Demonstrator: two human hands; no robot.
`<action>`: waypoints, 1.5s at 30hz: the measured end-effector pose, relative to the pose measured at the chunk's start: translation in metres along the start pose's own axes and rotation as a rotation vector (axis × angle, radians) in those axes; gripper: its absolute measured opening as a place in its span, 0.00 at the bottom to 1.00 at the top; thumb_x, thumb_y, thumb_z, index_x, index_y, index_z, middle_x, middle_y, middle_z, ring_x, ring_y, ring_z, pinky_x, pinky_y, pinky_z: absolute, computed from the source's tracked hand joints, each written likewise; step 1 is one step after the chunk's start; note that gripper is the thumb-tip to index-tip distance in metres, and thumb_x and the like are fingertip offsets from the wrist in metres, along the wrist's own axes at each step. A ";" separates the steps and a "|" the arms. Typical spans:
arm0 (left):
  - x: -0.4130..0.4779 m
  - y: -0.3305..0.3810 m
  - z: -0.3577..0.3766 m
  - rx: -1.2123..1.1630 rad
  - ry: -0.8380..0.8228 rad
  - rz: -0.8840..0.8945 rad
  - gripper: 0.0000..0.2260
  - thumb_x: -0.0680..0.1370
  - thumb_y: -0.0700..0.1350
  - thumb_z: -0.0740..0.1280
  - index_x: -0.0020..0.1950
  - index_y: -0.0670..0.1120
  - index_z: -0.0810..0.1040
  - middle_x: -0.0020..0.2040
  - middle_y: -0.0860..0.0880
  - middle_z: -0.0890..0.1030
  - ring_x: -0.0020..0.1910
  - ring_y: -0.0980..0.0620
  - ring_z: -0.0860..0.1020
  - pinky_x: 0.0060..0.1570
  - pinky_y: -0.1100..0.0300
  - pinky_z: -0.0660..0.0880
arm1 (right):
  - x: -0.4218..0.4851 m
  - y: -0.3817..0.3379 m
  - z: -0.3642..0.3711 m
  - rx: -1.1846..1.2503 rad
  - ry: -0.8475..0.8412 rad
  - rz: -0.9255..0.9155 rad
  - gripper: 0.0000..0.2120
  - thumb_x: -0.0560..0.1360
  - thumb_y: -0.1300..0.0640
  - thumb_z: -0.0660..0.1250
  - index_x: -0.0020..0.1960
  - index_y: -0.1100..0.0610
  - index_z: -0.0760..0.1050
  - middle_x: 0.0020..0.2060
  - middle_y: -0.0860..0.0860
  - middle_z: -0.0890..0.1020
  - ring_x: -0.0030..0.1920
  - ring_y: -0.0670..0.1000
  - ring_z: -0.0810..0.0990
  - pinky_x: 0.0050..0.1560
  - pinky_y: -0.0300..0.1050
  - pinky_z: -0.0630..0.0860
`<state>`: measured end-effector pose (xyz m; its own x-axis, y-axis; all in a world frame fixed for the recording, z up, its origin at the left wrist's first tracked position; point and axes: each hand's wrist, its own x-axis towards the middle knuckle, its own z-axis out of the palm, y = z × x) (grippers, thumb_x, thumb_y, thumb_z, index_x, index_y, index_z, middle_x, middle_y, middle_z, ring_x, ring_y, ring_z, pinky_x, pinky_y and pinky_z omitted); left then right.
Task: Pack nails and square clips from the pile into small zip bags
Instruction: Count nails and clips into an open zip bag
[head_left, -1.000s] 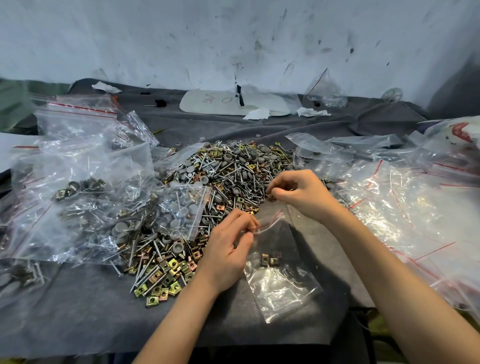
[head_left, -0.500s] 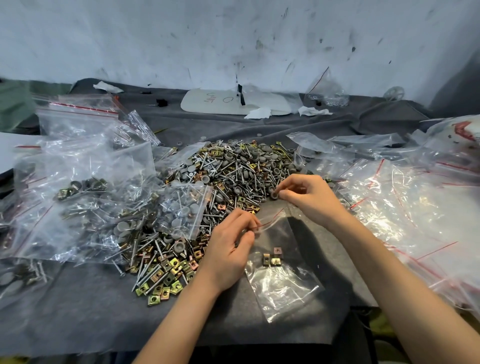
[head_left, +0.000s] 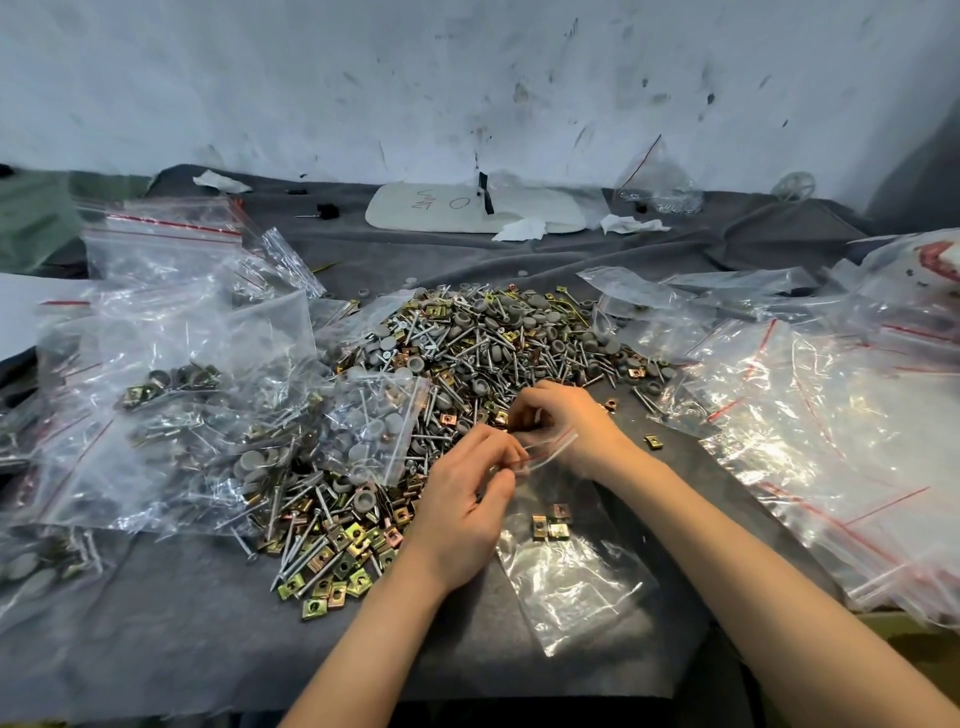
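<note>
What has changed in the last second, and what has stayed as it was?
The right hand drew back from the pile to the open mouth of the zip bag, close to the left hand; whether it carries anything is unclear. The left hand keeps pinching the bag's mouth, and the three square clips lie inside as before.

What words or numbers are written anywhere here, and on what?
"O" or "0": drawn on the flat white board at the back.
Dark scribble left of it: too blurred to read.
Red print on the white plastic bag, far right: unreadable.
</note>
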<state>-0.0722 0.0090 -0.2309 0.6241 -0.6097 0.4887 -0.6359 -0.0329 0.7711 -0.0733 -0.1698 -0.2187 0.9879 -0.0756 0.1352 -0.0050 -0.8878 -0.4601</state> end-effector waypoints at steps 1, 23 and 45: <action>0.000 0.000 0.000 0.002 -0.001 0.000 0.06 0.73 0.48 0.55 0.40 0.51 0.70 0.43 0.50 0.75 0.42 0.54 0.73 0.43 0.61 0.70 | 0.000 0.001 0.000 -0.005 -0.005 0.004 0.07 0.70 0.56 0.73 0.47 0.54 0.79 0.44 0.50 0.78 0.43 0.48 0.75 0.47 0.40 0.72; -0.002 0.000 0.001 0.035 0.006 -0.035 0.10 0.76 0.49 0.56 0.42 0.46 0.74 0.41 0.49 0.76 0.41 0.54 0.74 0.43 0.61 0.71 | -0.039 -0.018 -0.044 0.624 0.142 0.000 0.10 0.69 0.70 0.72 0.44 0.56 0.80 0.42 0.55 0.83 0.45 0.53 0.83 0.51 0.46 0.80; -0.001 0.001 0.000 0.085 0.004 0.033 0.05 0.78 0.41 0.62 0.46 0.43 0.76 0.47 0.50 0.76 0.45 0.57 0.75 0.45 0.73 0.68 | -0.047 -0.036 -0.058 0.130 0.011 -0.090 0.08 0.76 0.55 0.68 0.53 0.51 0.83 0.46 0.45 0.78 0.46 0.43 0.77 0.45 0.34 0.70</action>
<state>-0.0741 0.0096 -0.2307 0.6040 -0.6087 0.5145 -0.6918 -0.0800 0.7176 -0.1287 -0.1607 -0.1580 0.9818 -0.0039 0.1900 0.1041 -0.8253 -0.5550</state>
